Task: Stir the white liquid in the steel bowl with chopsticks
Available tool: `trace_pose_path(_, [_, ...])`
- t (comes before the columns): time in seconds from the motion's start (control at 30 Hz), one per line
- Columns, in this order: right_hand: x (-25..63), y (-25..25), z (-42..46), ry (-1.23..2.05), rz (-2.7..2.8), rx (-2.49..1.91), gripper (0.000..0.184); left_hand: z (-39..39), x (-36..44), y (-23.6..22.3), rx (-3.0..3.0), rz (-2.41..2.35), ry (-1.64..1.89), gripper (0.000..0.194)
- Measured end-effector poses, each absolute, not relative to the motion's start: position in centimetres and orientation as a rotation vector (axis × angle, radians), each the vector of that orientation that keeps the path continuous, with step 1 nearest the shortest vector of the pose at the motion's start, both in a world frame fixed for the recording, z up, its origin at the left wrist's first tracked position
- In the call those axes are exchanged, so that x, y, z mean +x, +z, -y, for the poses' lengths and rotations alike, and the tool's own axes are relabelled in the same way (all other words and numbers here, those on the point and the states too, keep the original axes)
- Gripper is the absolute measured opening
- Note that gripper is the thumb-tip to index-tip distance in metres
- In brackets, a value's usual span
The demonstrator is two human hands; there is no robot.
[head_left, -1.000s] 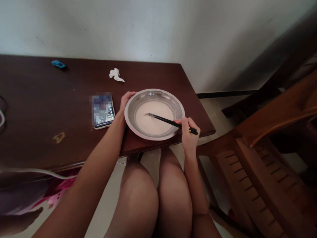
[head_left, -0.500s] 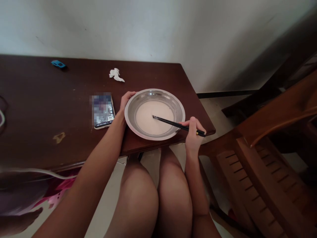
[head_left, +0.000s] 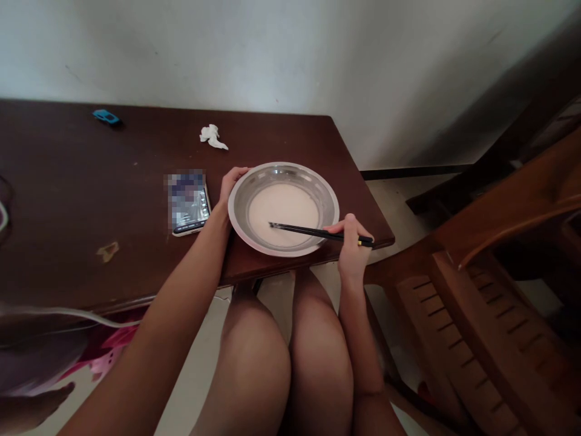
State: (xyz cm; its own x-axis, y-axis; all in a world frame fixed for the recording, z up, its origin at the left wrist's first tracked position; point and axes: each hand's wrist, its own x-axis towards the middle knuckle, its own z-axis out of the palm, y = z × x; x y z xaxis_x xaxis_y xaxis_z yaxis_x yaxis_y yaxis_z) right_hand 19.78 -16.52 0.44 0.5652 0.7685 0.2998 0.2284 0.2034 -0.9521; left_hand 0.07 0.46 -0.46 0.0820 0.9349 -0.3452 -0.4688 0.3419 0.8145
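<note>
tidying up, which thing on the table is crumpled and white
The tissue-like wad beyond the left hand; the phone lies flat, the small object is blue, the patch is brownish.

Right hand [head_left: 354, 251] around black chopsticks [head_left: 308, 231], left hand [head_left: 230, 184] against metal bowl [head_left: 239, 209]

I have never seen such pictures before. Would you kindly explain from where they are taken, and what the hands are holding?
There is no machine here. These are a person's own bare hands, seen from one camera worn on the head, looking forward and down. The left hand is against the side of a metal bowl. The right hand holds black chopsticks, their tips at the whitish liquid inside. The dark table also bears a phone, a crumpled tissue and a small blue object.
</note>
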Motion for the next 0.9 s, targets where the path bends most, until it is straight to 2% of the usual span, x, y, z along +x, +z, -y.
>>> trace_pose_path(0.13, [19.93,0.18,16.31,0.505,1.067,-1.397,0.044,-0.65,-0.07,-0.83,0.574,-0.982,1.134,0.02])
trace_pose_path(0.33, [20.17,0.25,16.6,0.371,0.905,-1.373,0.054,-0.39,0.02,-0.43,0.576,-0.969,1.14,0.022])
trace_pose_path(0.43, [20.02,0.26,16.55,0.47,1.025,-1.389,0.048,-0.17,0.05,-0.12,0.576,-0.977,1.118,0.023])
trace_pose_path(0.53, [20.06,0.18,16.44,0.427,1.065,-1.42,0.043,-0.29,0.0,-0.28,0.586,-0.981,1.129,0.02])
trace_pose_path(0.63, [20.16,0.23,16.54,0.337,0.948,-1.417,0.048,-0.61,-0.05,-0.7,0.602,-0.978,1.145,0.017])
trace_pose_path(0.73, [20.06,0.42,16.63,0.383,0.928,-1.382,0.053,-0.75,-0.05,-0.91,0.595,-0.989,1.145,0.016])
trace_pose_path(0.9, [19.99,0.44,16.47,0.43,1.079,-1.422,0.044,-0.55,0.03,-0.77,0.585,-0.99,1.155,0.019])
